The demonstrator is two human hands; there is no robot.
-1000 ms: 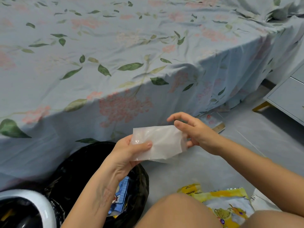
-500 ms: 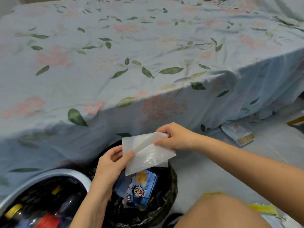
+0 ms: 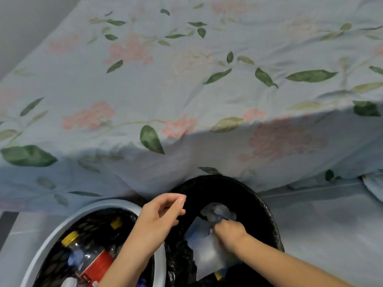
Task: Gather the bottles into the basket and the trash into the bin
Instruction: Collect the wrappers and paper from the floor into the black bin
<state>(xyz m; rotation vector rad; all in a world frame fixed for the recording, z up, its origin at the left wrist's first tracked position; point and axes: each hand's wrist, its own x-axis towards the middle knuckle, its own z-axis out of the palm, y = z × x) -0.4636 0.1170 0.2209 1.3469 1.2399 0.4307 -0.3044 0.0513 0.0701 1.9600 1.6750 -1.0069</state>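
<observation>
The wrapper (image 3: 209, 248) has dropped into the bin (image 3: 267, 212), right hand (image 3: 229, 233) gripping it, left hand (image 3: 159, 218) loosely open.

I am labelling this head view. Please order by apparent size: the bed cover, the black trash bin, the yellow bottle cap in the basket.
1. Bed cover, largest by far.
2. Black trash bin.
3. Yellow bottle cap, smallest.
The order is clear despite differing distance from the camera.

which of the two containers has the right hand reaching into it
The black-lined bin, beside the white-rimmed basket. The right hand is down among its wrappers, while the basket only holds bottles.
</observation>
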